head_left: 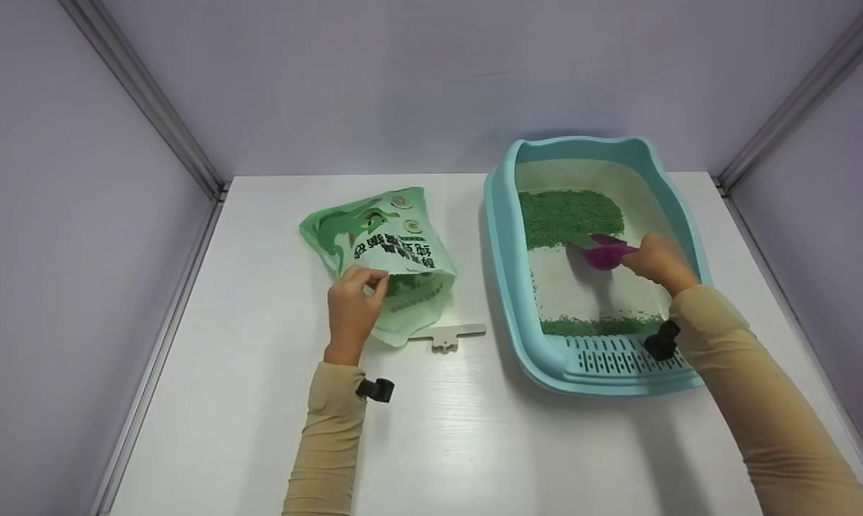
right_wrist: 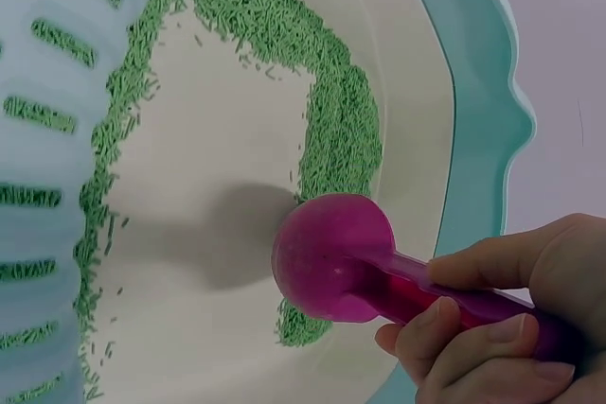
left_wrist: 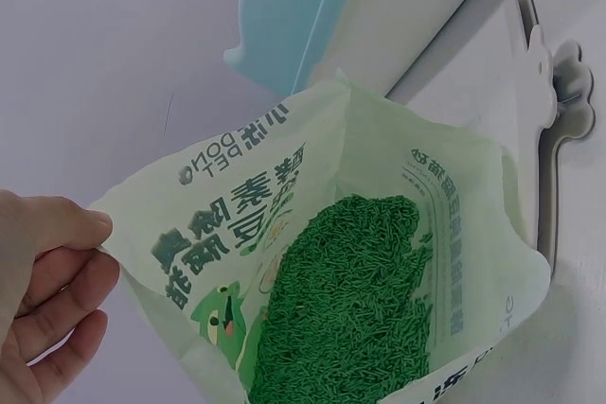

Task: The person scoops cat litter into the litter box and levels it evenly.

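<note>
My left hand (head_left: 354,301) pinches the rim of a pale green cat litter bag (head_left: 396,240) between thumb and fingers. In the left wrist view the bag's mouth gapes, and green litter pellets (left_wrist: 341,300) fill its bottom. My right hand (head_left: 659,264) grips the handle of a purple scoop (right_wrist: 331,257), held above the floor of a blue litter box (head_left: 503,251). Green pellets (head_left: 571,211) lie in a thick patch at the box's far side, with a thin strip along its near side. Whether the scoop's bowl carries pellets is hard to tell; some green shows beside it in the head view.
A light grey bag clip (head_left: 446,335) lies on the white table (head_left: 431,430) near the bag's mouth. The litter box has a slotted step (head_left: 611,358) at its near end. Pale walls (head_left: 431,79) enclose the table at the back and sides.
</note>
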{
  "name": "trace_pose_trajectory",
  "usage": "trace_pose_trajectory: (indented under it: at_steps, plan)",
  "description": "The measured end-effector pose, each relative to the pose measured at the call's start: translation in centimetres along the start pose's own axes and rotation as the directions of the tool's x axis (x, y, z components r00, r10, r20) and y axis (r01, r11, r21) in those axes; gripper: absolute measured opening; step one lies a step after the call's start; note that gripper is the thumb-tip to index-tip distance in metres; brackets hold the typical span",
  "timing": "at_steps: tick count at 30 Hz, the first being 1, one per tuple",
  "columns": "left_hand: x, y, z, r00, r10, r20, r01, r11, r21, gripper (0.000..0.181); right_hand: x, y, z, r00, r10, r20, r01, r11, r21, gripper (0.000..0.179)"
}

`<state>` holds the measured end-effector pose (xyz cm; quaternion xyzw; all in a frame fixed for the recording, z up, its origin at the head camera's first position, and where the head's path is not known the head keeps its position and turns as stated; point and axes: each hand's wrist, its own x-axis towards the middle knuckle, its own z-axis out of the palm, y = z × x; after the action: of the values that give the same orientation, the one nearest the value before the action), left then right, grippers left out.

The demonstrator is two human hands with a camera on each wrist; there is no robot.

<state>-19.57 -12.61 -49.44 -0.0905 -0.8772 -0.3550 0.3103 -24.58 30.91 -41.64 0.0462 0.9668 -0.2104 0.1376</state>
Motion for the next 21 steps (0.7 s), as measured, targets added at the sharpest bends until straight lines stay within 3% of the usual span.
trace_pose_trajectory:
  at_steps: [17, 21]
  plan:
    - [0.0, -0.1, 0.0, 1.000, 0.007, 0.004, -0.007, 1.000, 0.004, 0.004, -0.6, 3.2, -1.9, 0.992, 0.086, -0.092, -0.088, 0.996, -0.014, 0.020]
    - [0.0, -0.1, 0.0, 1.000, 0.012, 0.003, -0.012, 1.000, 0.003, 0.005, -0.8, 3.5, -2.2, 0.990, 0.106, -0.096, -0.110, 0.993, -0.034, 0.031]
